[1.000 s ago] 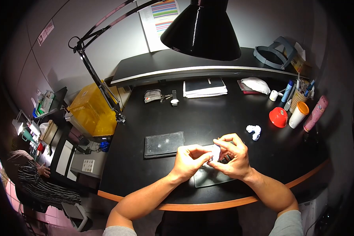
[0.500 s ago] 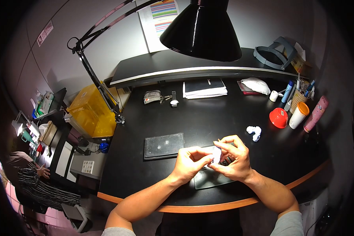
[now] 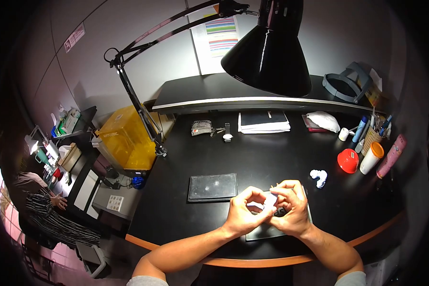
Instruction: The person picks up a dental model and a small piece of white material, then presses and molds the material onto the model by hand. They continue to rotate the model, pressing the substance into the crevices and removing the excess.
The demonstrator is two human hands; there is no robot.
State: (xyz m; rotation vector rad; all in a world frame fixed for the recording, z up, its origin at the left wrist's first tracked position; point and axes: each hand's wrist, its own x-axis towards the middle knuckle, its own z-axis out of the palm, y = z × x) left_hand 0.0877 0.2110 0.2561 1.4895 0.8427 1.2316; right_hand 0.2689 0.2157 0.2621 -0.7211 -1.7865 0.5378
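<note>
Over black desk (image 3: 176,212) — hands (image 3: 247,213) (image 3: 291,208) together | fingertips pinching small white piece (image 3: 270,201) — dark slab (image 3: 212,186) nearby

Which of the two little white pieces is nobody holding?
The curved white one lying on the black desk, left of the red bowl. The other white piece is pinched between the left hand and right hand.

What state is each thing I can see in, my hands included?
Left hand: pinching white piece
Right hand: on the same piece
White piece: held up
Black lamp: head angled down
Small far-left lamp: lit
Orange-lidded cup: closed, upright
Pen basket: filled
Red bowl: upright or upturned, can't tell
</note>
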